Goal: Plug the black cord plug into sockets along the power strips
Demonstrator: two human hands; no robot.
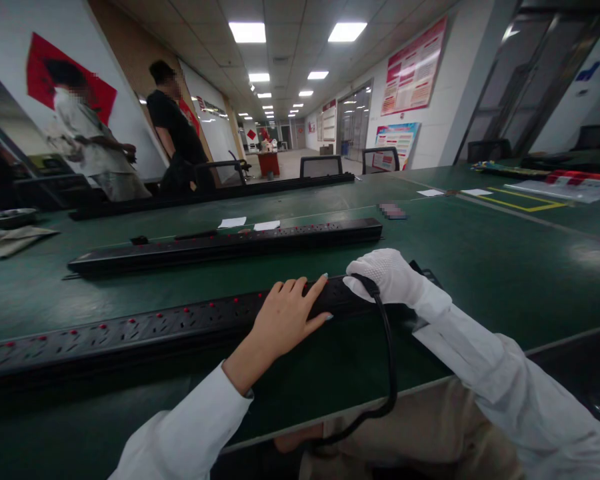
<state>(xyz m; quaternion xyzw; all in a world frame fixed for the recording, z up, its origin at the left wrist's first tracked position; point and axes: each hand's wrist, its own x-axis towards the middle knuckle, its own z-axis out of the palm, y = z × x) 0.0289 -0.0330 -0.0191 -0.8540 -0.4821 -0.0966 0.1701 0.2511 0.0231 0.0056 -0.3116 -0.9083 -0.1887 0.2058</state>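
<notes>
A long black power strip (pixel 160 323) with red indicators and rows of sockets lies along the near part of the table. My bare left hand (pixel 287 313) rests across it, fingers stretched over the top and thumb apart towards the near edge. In a white knitted glove, my right hand (pixel 387 277) closes around a black plug (pixel 369 287) at the strip's right end. Whether the plug sits in a socket is hidden by the glove. From the plug, a thick black cable (pixel 391 360) hangs over the table edge into my lap.
Beyond lies a second power strip (pixel 230 245), with another long black bar (pixel 220 193) farther back. White paper slips (pixel 233 222) and a small blurred card (pixel 393 211) lie on the green table (pixel 480 267). Two people (pixel 177 127) stand at the far left. Chairs (pixel 321 166) line the far side.
</notes>
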